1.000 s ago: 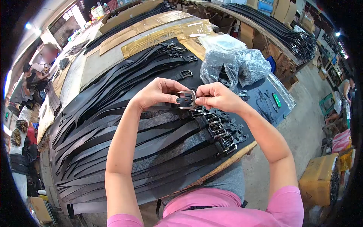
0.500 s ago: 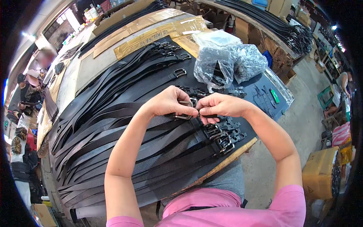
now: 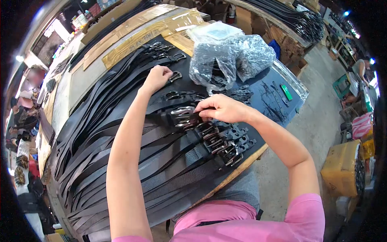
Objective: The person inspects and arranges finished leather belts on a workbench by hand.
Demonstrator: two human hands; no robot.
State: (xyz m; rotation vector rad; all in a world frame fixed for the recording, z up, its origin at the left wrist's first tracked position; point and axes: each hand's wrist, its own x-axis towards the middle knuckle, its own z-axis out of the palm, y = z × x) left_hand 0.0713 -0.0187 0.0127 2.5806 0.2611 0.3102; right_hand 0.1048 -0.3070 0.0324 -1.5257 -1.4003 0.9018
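Observation:
Many black belts (image 3: 161, 139) with metal buckles lie spread side by side over the table. My left hand (image 3: 157, 78) is up at the far group, its fingers closed on a single black belt just behind its buckle (image 3: 175, 76). My fingers hide the part they pinch. Nearer the middle, my right hand (image 3: 223, 109) has thumb and fingers closed at the edge of a silver belt buckle (image 3: 184, 116), which lies over the row of other buckles (image 3: 219, 141). Another bunch of belts (image 3: 121, 80) lies farther back on the left.
Clear plastic bags (image 3: 254, 56) with dark contents stand behind my hands. To the right are small black strips (image 3: 274, 101) and a green object (image 3: 286, 92). Cardboard (image 3: 141, 42) covers the table's far part. A taped carton (image 3: 340, 167) stands right, and people sit at far left.
My hands were together at one buckle and are now apart. My left hand has moved away to the lone belt at the back; my right hand has shifted slightly left. The view has also shifted.

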